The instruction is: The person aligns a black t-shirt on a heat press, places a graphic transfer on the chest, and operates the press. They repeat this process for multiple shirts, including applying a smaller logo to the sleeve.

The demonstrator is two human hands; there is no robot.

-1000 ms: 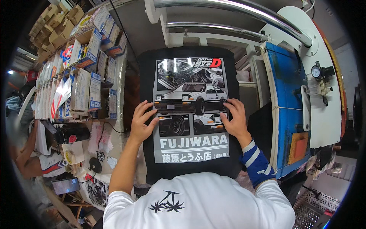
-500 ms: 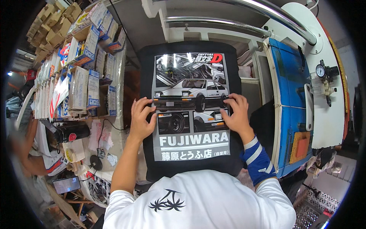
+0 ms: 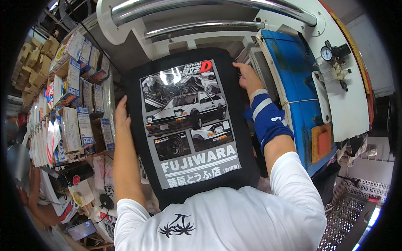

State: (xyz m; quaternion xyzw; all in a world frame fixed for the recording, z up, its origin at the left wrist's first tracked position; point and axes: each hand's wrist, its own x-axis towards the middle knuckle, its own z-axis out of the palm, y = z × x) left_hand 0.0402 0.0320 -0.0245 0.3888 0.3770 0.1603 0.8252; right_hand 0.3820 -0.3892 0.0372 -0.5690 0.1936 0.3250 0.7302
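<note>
A black shirt lies stretched over a flat pad in front of me. On it sits a glossy printed transfer sheet with a white car, smaller car pictures and lettering. At the shirt's left edge, my left hand is closed on the cloth; one finger points up and the others are partly hidden. My right hand is closed at the upper right edge, one finger reaching onto the cloth and the rest curled at the side. Both hands are off the printed sheet.
A blue padded press head with a pressure gauge stands on the right. Chrome bars cross the far side. Stacked cardboard boxes fill the left, with a black bottle, a phone and another person's arm below.
Both hands have left the sheet's sides and moved outward to the shirt's edges, the right one also farther away. The view has turned, so the shirt and print now appear tilted and farther left.
</note>
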